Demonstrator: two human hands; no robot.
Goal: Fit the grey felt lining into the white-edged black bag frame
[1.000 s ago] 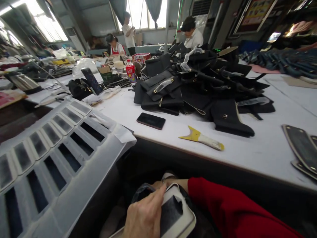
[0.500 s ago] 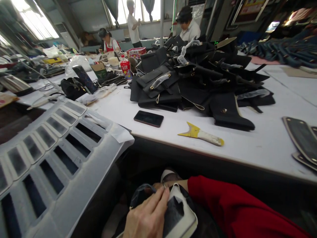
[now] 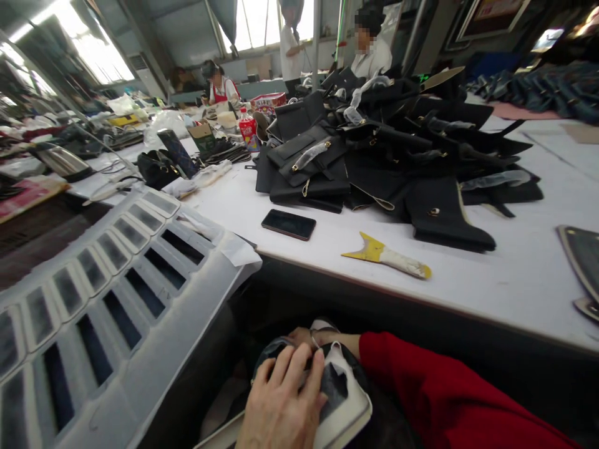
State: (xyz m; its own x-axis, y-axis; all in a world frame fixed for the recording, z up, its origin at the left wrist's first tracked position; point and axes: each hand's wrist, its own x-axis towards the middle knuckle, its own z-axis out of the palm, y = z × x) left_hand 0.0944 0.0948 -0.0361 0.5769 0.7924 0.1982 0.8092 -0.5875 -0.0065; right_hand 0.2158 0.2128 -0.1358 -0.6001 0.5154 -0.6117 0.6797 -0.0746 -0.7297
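Note:
My left hand (image 3: 281, 399) lies over a black bag piece with a cream edge (image 3: 360, 402) low in the view. Its fingers are bent and pressed on the piece, with the thumb at the right side. A torn-looking dark patch (image 3: 334, 380) shows on the pale face beside the thumb. Beyond it, my right hand (image 3: 303, 337) reaches in from a red sleeve, a thin bracelet at the wrist. It is at the far end of the piece, its fingers mostly hidden behind my left hand.
On the white table (image 3: 224, 206) lie a phone (image 3: 289, 224), a yellow flat tool with a wrapped handle (image 3: 386, 254) and a heap of black bag pieces (image 3: 397, 149). A pale board (image 3: 154, 312) with rows of dark strips stands at left. Several people work farther back.
The view has turned a little to the left. My left fingers, earlier straight and close together, are now more bent and spread on the bag piece. My right hand stays at its far end.

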